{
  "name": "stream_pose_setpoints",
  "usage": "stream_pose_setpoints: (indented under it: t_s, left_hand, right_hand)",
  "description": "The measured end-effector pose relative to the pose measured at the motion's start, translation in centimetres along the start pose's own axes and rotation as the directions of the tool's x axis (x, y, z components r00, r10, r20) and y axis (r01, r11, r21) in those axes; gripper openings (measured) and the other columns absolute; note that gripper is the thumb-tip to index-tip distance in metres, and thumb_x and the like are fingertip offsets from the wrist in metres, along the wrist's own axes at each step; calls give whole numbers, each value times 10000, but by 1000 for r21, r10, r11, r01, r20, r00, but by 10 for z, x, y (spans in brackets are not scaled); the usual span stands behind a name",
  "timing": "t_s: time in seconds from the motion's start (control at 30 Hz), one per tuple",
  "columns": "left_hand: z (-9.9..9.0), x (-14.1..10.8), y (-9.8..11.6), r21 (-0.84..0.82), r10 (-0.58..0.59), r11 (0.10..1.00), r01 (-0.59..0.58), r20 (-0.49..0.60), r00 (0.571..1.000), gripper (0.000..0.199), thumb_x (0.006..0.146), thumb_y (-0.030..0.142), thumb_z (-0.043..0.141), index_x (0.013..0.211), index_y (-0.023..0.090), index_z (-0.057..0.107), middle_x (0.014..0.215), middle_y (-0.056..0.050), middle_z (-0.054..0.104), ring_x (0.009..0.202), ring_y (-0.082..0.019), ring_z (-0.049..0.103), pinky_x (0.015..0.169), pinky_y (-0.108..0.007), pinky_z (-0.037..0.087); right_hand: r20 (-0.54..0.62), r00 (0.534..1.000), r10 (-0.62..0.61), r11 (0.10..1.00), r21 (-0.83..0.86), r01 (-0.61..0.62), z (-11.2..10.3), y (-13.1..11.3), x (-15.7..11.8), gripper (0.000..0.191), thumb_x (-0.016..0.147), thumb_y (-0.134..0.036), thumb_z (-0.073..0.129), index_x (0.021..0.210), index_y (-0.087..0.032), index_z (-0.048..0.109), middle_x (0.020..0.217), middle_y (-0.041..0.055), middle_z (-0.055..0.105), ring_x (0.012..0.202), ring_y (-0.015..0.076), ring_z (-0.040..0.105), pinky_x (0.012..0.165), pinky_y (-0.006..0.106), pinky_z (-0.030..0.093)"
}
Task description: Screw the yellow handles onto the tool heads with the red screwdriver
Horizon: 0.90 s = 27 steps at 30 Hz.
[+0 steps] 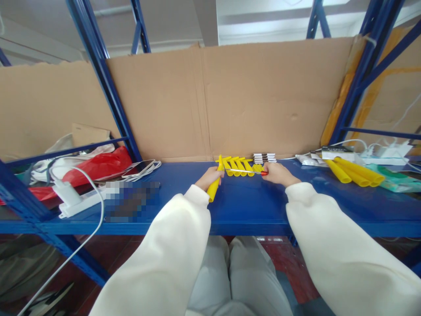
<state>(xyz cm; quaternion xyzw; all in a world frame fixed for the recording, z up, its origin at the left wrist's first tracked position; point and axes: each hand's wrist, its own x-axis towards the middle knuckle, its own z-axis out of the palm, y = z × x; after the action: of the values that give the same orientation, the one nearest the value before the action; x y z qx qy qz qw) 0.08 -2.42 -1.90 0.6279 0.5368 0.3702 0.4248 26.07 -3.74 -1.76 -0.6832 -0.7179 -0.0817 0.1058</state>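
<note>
My left hand [211,176] is closed around a yellow tube [213,189], whose narrower upper end shows above the fingers. My right hand [278,174] grips a red-handled tool with a thin metal shaft [245,170]. The shaft points left, and its tip is at or close to the upper part of the held tube; contact is too small to tell. Behind the shaft, several yellow tubes with short crosspieces [242,166] lie side by side on the blue shelf [250,206]. Small black-and-white stacks [264,158] stand behind my right hand.
More yellow tubes [357,172] lie at the right beside a green plastic packet [399,179]. A white power strip [82,202], a cable and a red bag [101,166] occupy the left. Cardboard [263,96] closes the back, between blue metal posts [98,70].
</note>
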Motion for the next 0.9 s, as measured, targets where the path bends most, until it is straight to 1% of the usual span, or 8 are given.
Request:
stream_pose_setpoints:
  t_s: [0.1,0.27,0.4,0.5,0.6,0.7,0.77,0.9]
  left_hand:
    - [1,1,-1,5,4,1000,-4,3,1000,165,719,48,504,680,207,492,384,51,459,360,-120,433,428,-220,345]
    - [1,2,0,15,10,1000,-11,23,1000,133,707,63,505,705,194,532,392,51,461,379,-127,446,441,-225,364]
    - [2,1,2,27,10,1000,-11,39,999,140,722,58,505,704,195,529,387,51,466,367,-123,434,440,-225,361]
    - [2,0,2,30,10,999,-11,30,1000,162,732,45,501,692,201,512,378,52,460,358,-122,424,435,-226,354]
    - [2,1,1,28,9,1000,-9,24,1000,152,735,46,511,704,194,528,387,54,464,365,-123,438,447,-227,368]
    - [1,3,0,30,7,1000,-7,24,1000,131,729,54,531,729,181,562,405,56,472,377,-125,458,462,-228,385]
    - [0,4,-1,31,5,999,-6,26,1000,127,723,55,540,740,176,575,411,56,475,381,-125,464,465,-228,390]
    - [1,3,-1,22,12,1000,-13,29,1000,130,724,54,533,729,180,564,407,52,476,379,-125,458,456,-226,382]
  right_hand:
    - [-15,1000,-2,1000,10,2,3,2,1,163,806,-268,615,942,-215,686,955,94,776,882,255,708,710,300,447]
    - [-17,1000,2,1000,-20,-3,4,5,2,144,804,-264,589,909,-241,684,982,63,783,936,262,712,780,324,453]
    - [-39,999,11,999,-30,-12,5,7,3,152,792,-276,611,924,-235,677,949,77,780,872,246,709,709,298,438]
    - [-20,1000,15,1000,-8,-15,7,9,3,172,807,-275,598,951,-221,676,962,97,777,864,240,707,673,288,427]
    - [-39,999,-1,1000,-8,0,9,11,5,190,805,-292,599,965,-232,683,998,83,782,911,253,708,730,306,445]
    - [-64,998,-20,1000,-10,19,10,12,7,161,797,-304,601,917,-248,693,978,52,785,922,258,708,796,334,454]
    - [-63,998,-26,1000,-6,25,11,13,8,138,784,-302,612,883,-248,691,939,49,781,886,249,705,774,323,451]
    - [-35,999,-22,1000,10,22,9,11,6,133,763,-274,628,878,-234,681,884,68,765,811,230,690,665,284,421]
